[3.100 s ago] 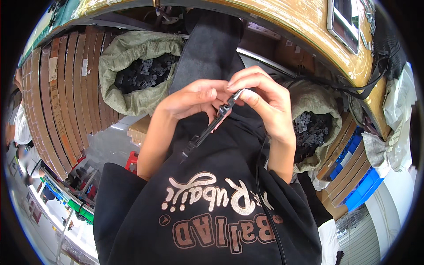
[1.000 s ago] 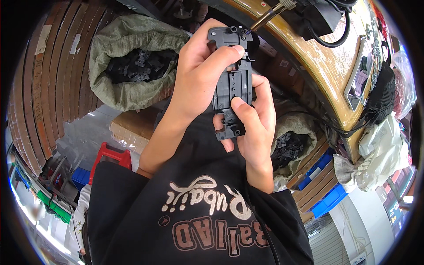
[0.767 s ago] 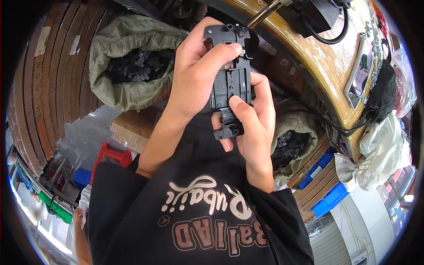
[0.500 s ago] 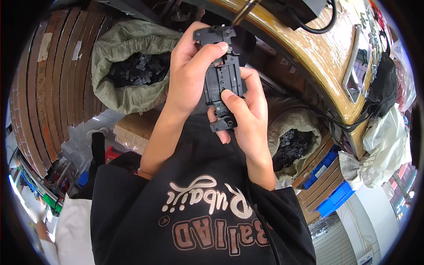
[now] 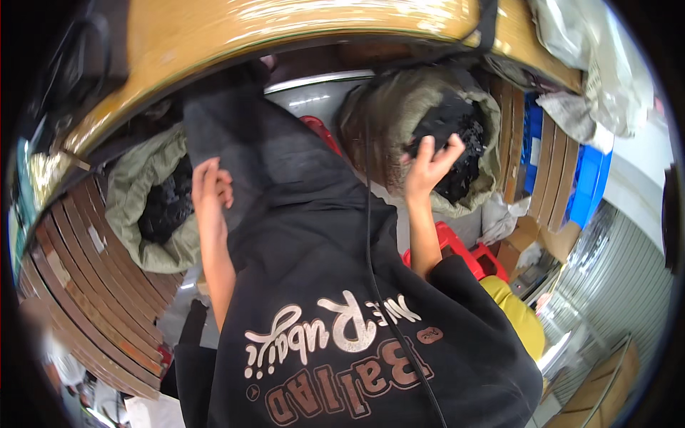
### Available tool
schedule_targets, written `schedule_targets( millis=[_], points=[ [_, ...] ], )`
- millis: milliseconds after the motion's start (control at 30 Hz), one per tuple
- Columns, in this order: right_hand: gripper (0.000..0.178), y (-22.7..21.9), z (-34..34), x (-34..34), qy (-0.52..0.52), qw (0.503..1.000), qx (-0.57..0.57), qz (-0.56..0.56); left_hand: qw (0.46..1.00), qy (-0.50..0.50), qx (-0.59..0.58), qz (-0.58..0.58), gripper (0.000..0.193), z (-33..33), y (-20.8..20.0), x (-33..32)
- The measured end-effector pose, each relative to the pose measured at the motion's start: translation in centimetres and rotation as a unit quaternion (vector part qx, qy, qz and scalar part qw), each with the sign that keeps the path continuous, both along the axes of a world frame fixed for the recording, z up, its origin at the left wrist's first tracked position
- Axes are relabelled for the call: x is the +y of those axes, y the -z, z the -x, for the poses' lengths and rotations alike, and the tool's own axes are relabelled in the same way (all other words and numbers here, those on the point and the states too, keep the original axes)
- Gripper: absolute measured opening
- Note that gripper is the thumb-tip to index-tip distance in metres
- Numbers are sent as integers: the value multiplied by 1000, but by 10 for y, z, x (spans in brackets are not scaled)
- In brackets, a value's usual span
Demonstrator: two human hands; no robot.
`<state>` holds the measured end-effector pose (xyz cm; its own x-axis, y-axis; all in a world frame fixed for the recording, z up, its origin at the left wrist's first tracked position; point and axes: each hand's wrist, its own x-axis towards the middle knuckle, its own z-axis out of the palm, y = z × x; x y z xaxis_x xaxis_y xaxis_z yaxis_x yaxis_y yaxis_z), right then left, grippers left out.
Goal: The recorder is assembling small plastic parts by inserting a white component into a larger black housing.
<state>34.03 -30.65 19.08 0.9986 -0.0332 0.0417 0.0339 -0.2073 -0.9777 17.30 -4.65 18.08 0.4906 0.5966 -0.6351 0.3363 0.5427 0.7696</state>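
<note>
My right hand is over the mouth of the right sack, its thumb and fingers spread apart. A dark flat shape lies just beyond its fingertips, blurred against the black plastic parts in the sack. Whether the fingertips touch that shape is unclear. My left hand hangs loosely curled beside my black-clad thigh, with nothing visible in it. Close by on its left stands the other pale green sack, holding more black parts.
A yellow-brown bench with a glossy covering crosses the far side. Stacked brown cartons rise at left. Blue bins stand at right, and a red stool is beside my right arm. A black cable hangs over my front.
My hands have parted, and the black plastic assembly both held is no longer between them. The right hand has gone to the right sack, the left has dropped leftward. The view has turned.
</note>
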Motion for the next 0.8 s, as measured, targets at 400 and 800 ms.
schedule_targets(
  millis=[400, 800],
  points=[
    [48, 98, -56, -197, 263, 865, -3, 428, 999, 10, -7, -34, 20, -10, 5, 2],
    [16, -162, -106, 84, -114, 968, -225, -3, 998, -40, -42, 30, 15, 1, 8, 8]
  ],
)
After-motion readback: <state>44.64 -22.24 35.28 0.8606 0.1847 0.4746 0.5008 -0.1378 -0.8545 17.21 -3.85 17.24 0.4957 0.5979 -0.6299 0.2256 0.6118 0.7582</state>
